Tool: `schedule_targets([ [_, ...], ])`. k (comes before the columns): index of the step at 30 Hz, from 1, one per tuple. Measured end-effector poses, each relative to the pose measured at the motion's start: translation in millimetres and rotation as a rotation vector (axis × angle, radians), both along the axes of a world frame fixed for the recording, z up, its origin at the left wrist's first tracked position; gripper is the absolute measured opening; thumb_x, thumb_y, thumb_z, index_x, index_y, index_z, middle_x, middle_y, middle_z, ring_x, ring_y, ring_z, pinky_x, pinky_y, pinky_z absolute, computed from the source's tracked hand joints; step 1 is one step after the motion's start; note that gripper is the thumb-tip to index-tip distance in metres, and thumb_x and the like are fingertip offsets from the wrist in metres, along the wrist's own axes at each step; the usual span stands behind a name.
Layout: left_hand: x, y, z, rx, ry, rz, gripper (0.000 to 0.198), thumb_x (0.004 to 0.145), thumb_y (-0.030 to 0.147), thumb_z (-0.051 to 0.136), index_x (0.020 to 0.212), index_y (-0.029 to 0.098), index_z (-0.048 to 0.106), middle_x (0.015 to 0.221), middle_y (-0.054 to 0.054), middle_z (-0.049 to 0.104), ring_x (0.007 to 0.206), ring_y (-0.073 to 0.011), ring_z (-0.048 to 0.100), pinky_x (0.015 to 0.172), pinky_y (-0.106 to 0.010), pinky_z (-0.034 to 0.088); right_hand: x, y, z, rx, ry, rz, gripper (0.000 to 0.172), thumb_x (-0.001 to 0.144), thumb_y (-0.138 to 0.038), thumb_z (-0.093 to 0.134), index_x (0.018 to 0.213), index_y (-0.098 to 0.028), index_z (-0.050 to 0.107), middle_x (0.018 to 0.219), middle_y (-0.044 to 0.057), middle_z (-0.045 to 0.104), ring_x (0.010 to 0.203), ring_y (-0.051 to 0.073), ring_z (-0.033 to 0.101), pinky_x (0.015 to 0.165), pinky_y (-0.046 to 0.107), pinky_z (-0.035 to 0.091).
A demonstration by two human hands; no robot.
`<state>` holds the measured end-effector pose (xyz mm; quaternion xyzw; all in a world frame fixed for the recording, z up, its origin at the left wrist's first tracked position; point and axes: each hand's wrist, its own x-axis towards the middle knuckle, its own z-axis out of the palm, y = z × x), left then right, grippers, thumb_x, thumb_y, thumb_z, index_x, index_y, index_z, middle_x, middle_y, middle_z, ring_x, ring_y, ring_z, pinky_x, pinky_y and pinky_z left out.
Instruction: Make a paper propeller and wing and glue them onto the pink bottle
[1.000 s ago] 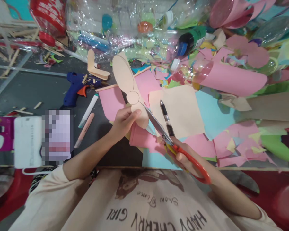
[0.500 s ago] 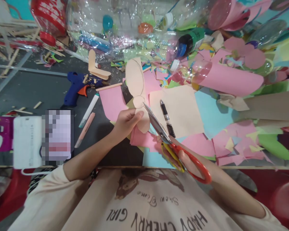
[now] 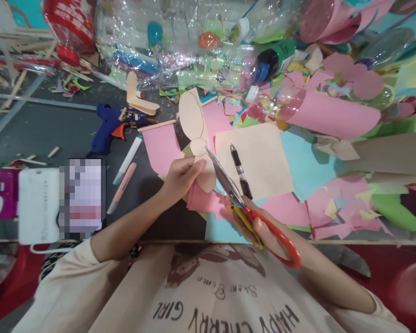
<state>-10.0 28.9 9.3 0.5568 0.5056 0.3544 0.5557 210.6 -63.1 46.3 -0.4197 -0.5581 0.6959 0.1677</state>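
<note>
My left hand [image 3: 184, 176] pinches a cream paper cutout [image 3: 192, 113] by its lower part, thumb on top. Drawn outlines of a long oval and a small circle show on the cutout. In my right hand [image 3: 260, 229] are scissors [image 3: 225, 178] with red and yellow handles, blades pointing up and left. Their tips touch or nearly touch the paper at the right edge of the small circle. A black pen [image 3: 240, 170] lies on a cream paper sheet [image 3: 266, 157] to the right of the blades. Pink paper [image 3: 208, 201] lies beneath my left hand.
To the left lie a blue glue gun [image 3: 106, 127], two markers [image 3: 128, 159], a phone [image 3: 81, 199] and a white box-shaped device [image 3: 38, 206]. Plastic bottles [image 3: 131, 23] crowd the back. Pink paper scraps [image 3: 343, 203] and a pink-wrapped bottle [image 3: 336, 111] are at right.
The top of the paper cutout has tipped slightly left and down. The scissor handles have shifted a little left and downward, with the tips still near the small circle.
</note>
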Motion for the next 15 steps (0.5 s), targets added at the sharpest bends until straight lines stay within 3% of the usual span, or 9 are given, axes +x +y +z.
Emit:
schedule_targets([
  [3, 0.5, -0.7, 0.5, 0.022, 0.009, -0.003, 0.047, 0.085, 0.044, 0.051, 0.05, 0.02, 0.03, 0.047, 0.004, 0.033, 0.049, -0.0083, 0.033, 0.047, -0.024, 0.027, -1.3, 0.0, 1.0, -0.066, 0.042, -0.044, 0.048, 0.093, -0.069, 0.03, 0.094, -0.024, 0.046, 0.067, -0.004, 0.038, 0.057, 0.012, 0.035, 0.071, 0.036, 0.05],
  [15, 0.3, -1.3, 1.1, 0.05, 0.005, -0.025, 0.048, 0.084, 0.043, 0.054, 0.05, 0.019, 0.03, 0.048, 0.005, 0.029, 0.049, -0.0075, 0.029, 0.047, -0.024, 0.023, -1.6, -0.9, 0.0, -0.121, 0.02, -0.075, 0.055, 0.089, -0.075, 0.031, 0.095, -0.023, 0.045, 0.068, -0.005, 0.035, 0.055, 0.01, 0.033, 0.05, 0.026, 0.038],
])
